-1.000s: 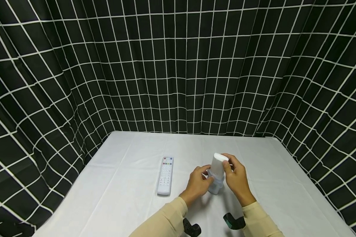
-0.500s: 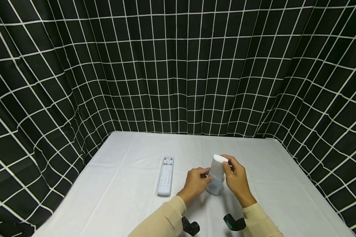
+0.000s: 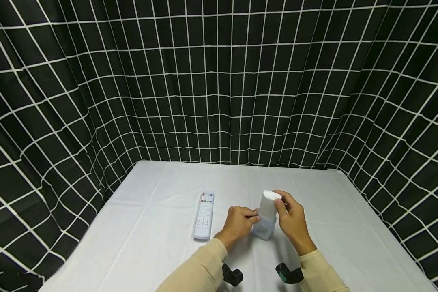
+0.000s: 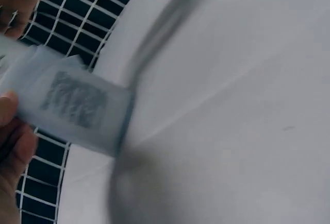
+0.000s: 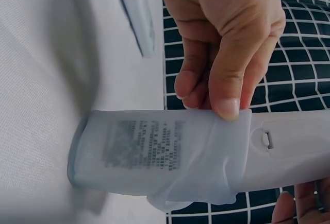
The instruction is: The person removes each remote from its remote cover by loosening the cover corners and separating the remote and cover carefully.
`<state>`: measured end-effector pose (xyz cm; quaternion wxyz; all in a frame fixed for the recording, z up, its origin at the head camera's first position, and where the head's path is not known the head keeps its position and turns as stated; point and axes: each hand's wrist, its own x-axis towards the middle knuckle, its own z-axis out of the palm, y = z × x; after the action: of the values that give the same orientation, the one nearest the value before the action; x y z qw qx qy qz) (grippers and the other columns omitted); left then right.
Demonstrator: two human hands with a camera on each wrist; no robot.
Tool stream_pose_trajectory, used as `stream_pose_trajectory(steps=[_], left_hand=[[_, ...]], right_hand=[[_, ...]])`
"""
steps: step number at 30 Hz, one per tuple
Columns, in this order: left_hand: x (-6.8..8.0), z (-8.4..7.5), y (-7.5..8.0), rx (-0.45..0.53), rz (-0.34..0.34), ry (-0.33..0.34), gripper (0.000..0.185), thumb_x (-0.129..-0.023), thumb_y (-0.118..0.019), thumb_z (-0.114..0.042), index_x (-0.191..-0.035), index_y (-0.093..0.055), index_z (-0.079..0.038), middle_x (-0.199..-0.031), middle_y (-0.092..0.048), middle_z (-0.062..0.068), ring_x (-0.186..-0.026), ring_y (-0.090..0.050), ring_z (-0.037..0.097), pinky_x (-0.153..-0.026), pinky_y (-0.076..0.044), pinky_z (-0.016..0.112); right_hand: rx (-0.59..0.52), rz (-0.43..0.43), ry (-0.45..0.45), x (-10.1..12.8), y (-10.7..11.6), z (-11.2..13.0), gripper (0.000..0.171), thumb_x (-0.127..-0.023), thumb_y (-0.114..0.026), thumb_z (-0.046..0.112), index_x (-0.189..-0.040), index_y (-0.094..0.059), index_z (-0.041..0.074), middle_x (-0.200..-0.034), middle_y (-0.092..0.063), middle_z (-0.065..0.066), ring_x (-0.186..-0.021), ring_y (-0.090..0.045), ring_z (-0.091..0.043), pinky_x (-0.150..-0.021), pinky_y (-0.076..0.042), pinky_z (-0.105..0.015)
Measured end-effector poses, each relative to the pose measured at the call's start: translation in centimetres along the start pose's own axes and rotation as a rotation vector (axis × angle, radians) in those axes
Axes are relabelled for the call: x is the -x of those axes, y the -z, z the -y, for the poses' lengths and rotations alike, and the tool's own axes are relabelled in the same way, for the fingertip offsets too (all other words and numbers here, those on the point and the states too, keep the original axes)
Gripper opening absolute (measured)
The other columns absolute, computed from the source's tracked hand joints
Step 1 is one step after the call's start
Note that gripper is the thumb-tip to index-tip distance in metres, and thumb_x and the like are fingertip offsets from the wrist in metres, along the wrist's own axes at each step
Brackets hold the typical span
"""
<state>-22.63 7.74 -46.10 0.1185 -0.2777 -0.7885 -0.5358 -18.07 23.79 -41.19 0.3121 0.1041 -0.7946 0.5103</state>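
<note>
Left hand [image 3: 238, 222] grip pinching the translucent sleeve [image 3: 263, 228]; right hand [image 3: 291, 219] grip clamped on the white remote [image 3: 269, 204] inside. Standing upright on the bench [image 3: 153, 227], frame's lower centre. Probably soft, stretchy, clingy sleeve; best held at its rim.

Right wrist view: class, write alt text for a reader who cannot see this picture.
A left hand pinches the edge of a translucent silicone sleeve that covers the lower part of a white remote, its end on a white tablecloth. Fingertips of the right hand show at the bottom right; a second remote lies behind.
</note>
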Motion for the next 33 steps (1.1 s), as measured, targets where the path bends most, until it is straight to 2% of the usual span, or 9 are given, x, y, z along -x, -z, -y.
stream_pose_trajectory(steps=[6,11,16,22,29,33], left_hand=[[-0.5,-0.2,0.8,-0.057,0.078,0.029,0.012,-0.080,-0.077,0.000,-0.092,-0.075,-0.001,-0.088,-0.072,0.004,-0.078,-0.065,0.006,-0.066,-0.050,0.015],[-0.7,-0.3,0.8,-0.068,0.060,0.041,0.012,-0.079,-0.076,0.004,-0.090,-0.076,-0.002,-0.082,-0.071,0.000,-0.070,-0.062,0.004,-0.060,-0.049,0.016],[-0.9,-0.6,0.6,-0.061,0.041,0.145,0.010,-0.079,-0.074,0.004,-0.087,-0.077,-0.001,-0.083,-0.072,0.001,-0.072,-0.064,0.007,-0.059,-0.050,0.017],[-0.8,-0.5,0.2,-0.120,0.045,0.245,0.011,-0.077,-0.072,0.004,-0.083,-0.078,-0.004,-0.082,-0.072,0.004,-0.066,-0.058,0.004,-0.055,-0.047,0.019],[-0.5,0.1,-0.3,-0.201,0.066,0.297,0.012,-0.077,-0.070,0.003,-0.081,-0.078,-0.005,-0.086,-0.072,0.003,-0.083,-0.065,0.013,-0.068,-0.052,0.025],[-0.2,0.5,-0.6,-0.230,0.076,0.291,0.014,-0.076,-0.068,0.004,-0.081,-0.078,-0.004,-0.089,-0.072,0.004,-0.090,-0.066,0.018,-0.074,-0.053,0.028]], right_hand=[[-0.007,-0.003,0.002,0.0,-0.2,-0.3,0.020,-0.097,-0.053,-0.002,-0.114,-0.062,-0.006,-0.094,-0.065,-0.017,-0.081,-0.060,-0.019,-0.067,-0.047,-0.017],[-0.011,0.010,-0.003,-0.1,-0.2,-0.2,0.021,-0.097,-0.053,0.000,-0.115,-0.063,-0.005,-0.095,-0.065,-0.016,-0.082,-0.061,-0.023,-0.067,-0.046,-0.018],[-0.016,0.024,-0.017,-0.2,-0.1,-0.2,0.022,-0.098,-0.053,0.002,-0.117,-0.062,-0.004,-0.096,-0.065,-0.017,-0.083,-0.061,-0.027,-0.068,-0.046,-0.018],[-0.002,0.035,-0.027,-0.2,-0.3,-0.2,0.023,-0.098,-0.054,0.002,-0.119,-0.062,-0.004,-0.098,-0.064,-0.017,-0.084,-0.060,-0.026,-0.068,-0.046,-0.019],[0.012,0.017,-0.022,-0.4,-0.3,0.2,0.022,-0.097,-0.054,0.002,-0.117,-0.063,-0.003,-0.096,-0.065,-0.016,-0.080,-0.060,-0.026,-0.066,-0.046,-0.020],[0.022,0.016,-0.029,-0.2,-0.3,0.1,0.021,-0.097,-0.055,0.002,-0.115,-0.064,-0.003,-0.094,-0.065,-0.016,-0.079,-0.060,-0.026,-0.065,-0.046,-0.021]])
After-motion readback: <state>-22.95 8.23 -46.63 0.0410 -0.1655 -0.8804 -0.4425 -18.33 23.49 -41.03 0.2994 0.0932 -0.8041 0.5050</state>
